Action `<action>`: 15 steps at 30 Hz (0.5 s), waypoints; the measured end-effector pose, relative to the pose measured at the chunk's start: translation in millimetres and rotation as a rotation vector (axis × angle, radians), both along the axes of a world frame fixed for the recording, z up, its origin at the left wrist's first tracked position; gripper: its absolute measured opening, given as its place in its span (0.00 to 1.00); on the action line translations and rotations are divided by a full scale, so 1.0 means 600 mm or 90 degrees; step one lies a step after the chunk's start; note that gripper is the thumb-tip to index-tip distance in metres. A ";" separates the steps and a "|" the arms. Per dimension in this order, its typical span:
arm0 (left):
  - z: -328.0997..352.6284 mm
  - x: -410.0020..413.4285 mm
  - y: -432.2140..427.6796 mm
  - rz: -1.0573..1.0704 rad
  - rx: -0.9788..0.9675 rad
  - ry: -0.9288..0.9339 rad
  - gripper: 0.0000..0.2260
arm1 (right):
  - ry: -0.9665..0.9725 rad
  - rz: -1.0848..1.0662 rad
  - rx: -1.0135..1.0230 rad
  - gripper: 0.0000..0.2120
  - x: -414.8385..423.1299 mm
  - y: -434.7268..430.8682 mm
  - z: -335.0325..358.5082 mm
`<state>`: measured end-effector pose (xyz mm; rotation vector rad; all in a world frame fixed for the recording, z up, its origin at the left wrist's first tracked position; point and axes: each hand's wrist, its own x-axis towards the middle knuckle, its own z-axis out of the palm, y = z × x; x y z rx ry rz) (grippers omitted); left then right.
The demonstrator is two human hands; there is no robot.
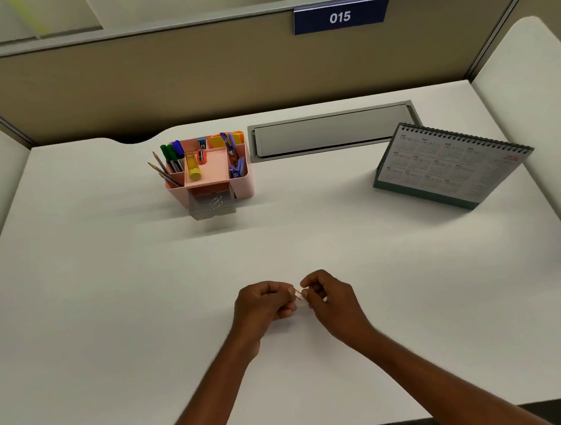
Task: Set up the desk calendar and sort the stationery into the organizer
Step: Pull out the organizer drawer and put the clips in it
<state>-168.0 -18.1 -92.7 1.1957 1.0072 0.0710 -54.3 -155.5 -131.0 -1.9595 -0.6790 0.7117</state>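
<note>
From the head view, the desk calendar already stands upright near the right edge of the desk, so that part looks done. The pink organizer toward the back edge holds pens, pencils, a glue stick and clips, and its small clear drawer is pulled open with paper clips inside. Near the front edge, the left hand and right hand pinch one small paper clip between their fingertips — seemingly the last loose item, still to go into the drawer.
</note>
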 end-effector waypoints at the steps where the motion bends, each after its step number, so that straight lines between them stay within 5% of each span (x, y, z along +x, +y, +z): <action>1: 0.003 0.003 0.007 0.030 0.015 0.000 0.03 | -0.003 -0.003 -0.014 0.06 0.002 -0.003 -0.004; 8: 0.051 0.029 0.138 0.203 0.237 -0.055 0.03 | -0.029 0.032 -0.122 0.06 0.015 -0.029 -0.036; 15: 0.062 0.074 0.280 0.190 0.636 0.106 0.08 | -0.087 0.059 -0.143 0.05 0.012 -0.024 -0.037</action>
